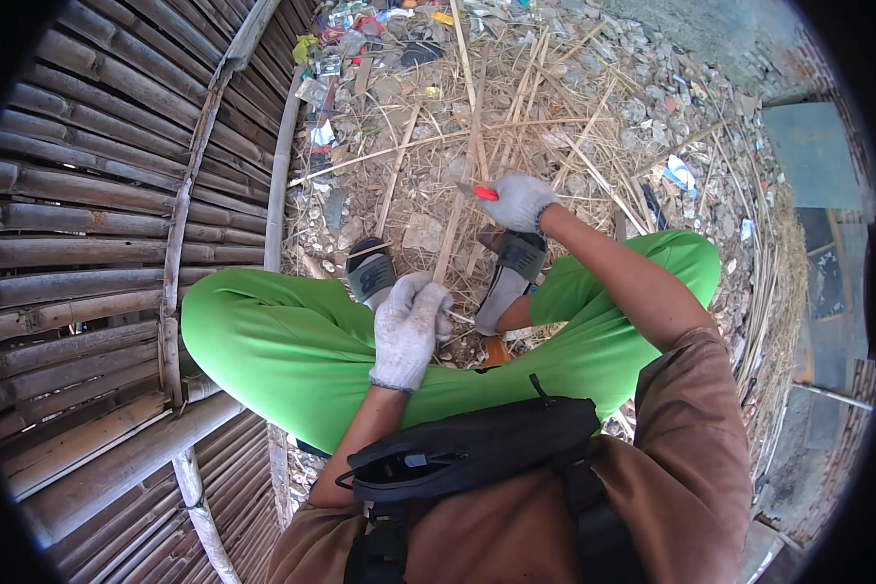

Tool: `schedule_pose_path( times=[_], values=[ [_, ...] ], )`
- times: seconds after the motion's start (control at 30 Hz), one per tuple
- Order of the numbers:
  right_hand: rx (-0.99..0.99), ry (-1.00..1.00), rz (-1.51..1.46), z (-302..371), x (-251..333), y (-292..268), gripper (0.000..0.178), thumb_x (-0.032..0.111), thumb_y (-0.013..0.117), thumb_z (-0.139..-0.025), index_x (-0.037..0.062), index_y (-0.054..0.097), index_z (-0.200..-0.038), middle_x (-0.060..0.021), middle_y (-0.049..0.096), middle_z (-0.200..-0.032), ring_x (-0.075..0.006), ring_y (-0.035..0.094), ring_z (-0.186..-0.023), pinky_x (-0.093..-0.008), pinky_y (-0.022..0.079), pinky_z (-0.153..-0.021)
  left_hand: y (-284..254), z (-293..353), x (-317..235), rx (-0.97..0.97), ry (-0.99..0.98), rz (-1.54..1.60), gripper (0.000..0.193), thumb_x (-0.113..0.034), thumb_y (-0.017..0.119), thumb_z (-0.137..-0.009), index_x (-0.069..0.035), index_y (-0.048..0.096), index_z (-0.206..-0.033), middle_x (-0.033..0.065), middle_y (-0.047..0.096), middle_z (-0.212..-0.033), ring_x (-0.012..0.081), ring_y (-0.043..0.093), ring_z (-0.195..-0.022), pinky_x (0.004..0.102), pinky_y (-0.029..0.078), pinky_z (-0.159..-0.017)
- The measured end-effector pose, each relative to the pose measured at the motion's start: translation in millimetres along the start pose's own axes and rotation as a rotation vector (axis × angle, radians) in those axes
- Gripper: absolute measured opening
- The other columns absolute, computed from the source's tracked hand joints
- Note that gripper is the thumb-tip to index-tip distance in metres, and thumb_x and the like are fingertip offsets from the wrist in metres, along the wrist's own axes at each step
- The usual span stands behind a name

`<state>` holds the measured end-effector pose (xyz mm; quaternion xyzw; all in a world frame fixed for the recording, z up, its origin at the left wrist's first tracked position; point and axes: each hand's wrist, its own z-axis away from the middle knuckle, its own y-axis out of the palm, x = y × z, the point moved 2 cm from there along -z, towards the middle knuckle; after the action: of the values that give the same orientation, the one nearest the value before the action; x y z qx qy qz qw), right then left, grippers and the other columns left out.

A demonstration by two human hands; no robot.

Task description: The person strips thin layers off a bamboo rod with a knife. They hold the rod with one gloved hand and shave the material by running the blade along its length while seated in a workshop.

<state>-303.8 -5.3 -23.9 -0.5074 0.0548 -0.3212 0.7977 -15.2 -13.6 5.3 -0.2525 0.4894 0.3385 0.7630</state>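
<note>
My left hand (406, 331), in a whitish work glove, is closed round the near end of a long flat bamboo strip (452, 238). From there the strip runs away from me between my feet. My right hand (518, 202), gloved too, grips a knife (487, 194) with a red handle. Its short blade points left and lies at the strip, farther out than my left hand; whether it touches cannot be told. Both forearms are bare, and my legs in green trousers (273, 321) are bent outward on either side.
A slatted bamboo wall (97, 243) stands close on my left. Bamboo shavings (526, 107), loose strips, stones and litter cover the ground ahead. My feet wear dark sandals (370, 268). A black bag (477, 448) hangs across my front. Grey panels (816, 161) stand at the right.
</note>
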Motion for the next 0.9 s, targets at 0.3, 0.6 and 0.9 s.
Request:
schedule_pose_path(
  times=[0.3, 0.6, 0.9],
  values=[
    [0.017, -0.050, -0.154, 30, 4, 31, 0.048, 0.050, 0.057, -0.098, 0.0061, 0.077, -0.100, -0.0255, 0.076, -0.103, -0.0439, 0.073, -0.101, -0.0522, 0.057, -0.092, -7, -4, 2, 0.096, -0.466, 0.988, 0.019, -0.014, 0.065, -0.102, -0.007, 0.062, -0.119, 0.0095, 0.065, -0.093, 0.0142, 0.053, -0.064, 0.0286, 0.043, -0.055],
    [-0.032, -0.144, -0.087, 49, 21, 40, 0.045, 0.047, 0.058, -0.097, 0.0069, 0.078, -0.098, -0.0245, 0.076, -0.098, -0.0442, 0.074, -0.095, -0.0539, 0.059, -0.087, -2, -7, 13, 0.221, -0.462, 0.954, 0.017, -0.017, 0.067, -0.102, -0.007, 0.064, -0.116, 0.0005, 0.058, -0.075, 0.0107, 0.045, -0.051, 0.0262, 0.037, -0.048],
    [0.018, -0.197, -0.039, 68, 54, 41, 0.042, 0.044, 0.059, -0.095, 0.0066, 0.078, -0.091, -0.0231, 0.076, -0.090, -0.0432, 0.074, -0.088, -0.0528, 0.060, -0.081, 0, -3, 9, -0.006, -0.270, 0.655, 0.018, -0.014, 0.068, -0.100, -0.004, 0.062, -0.115, 0.0007, 0.055, -0.073, 0.0096, 0.040, -0.046, 0.0272, 0.033, -0.042]
  ],
)
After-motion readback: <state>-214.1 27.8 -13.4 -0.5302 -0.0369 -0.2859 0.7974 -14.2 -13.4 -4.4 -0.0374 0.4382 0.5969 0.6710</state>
